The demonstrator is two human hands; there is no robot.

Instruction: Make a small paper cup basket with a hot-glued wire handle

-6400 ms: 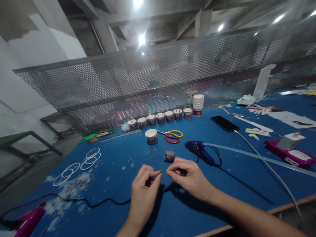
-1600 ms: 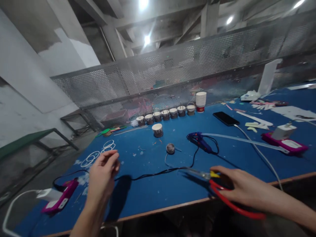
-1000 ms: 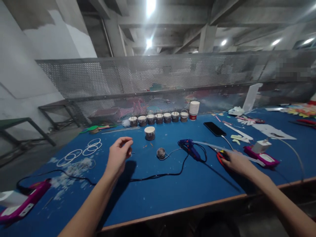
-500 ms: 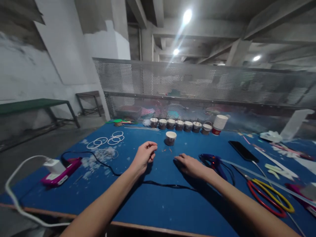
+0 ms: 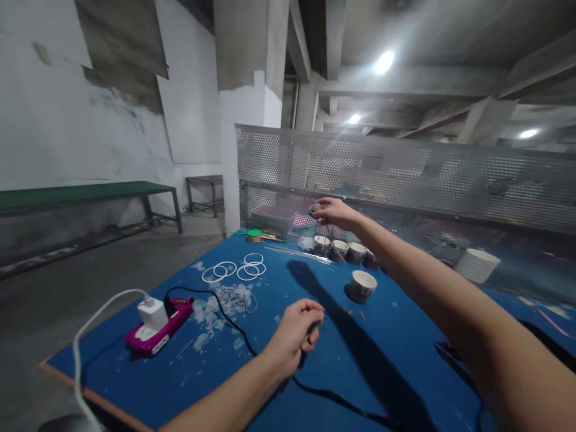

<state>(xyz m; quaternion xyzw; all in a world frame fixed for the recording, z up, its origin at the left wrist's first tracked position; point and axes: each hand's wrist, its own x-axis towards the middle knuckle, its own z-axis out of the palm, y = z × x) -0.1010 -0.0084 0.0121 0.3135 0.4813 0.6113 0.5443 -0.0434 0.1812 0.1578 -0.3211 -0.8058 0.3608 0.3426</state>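
My left hand (image 5: 299,336) hovers above the blue table, its fingers pinched together. A tiny dark tip shows at the fingertips, too small to name. Reaching out over the back of the table, my right hand (image 5: 335,213) grips a small dark grey thing (image 5: 314,209), blurred and partly covered by the fingers. Below that hand stands a row of paper cups (image 5: 339,249), with thin sticks or strands in some of them. One more paper cup (image 5: 361,287) sits nearer, ahead and to the right of my left hand. Small orange bits (image 5: 362,314) lie just in front of this cup.
White rings (image 5: 219,272) and clear scraps (image 5: 216,312) lie on the left of the table (image 5: 252,390). A magenta power strip (image 5: 159,336) has a white plug and black cord. Stacked paper cups (image 5: 477,266) stand at the right. A perforated metal screen (image 5: 405,174) borders the back.
My right hand has lifted from the table beside the glue gun and moved forward and left above the cup row, now gripping something. My left hand stays pinched. The view has turned left.
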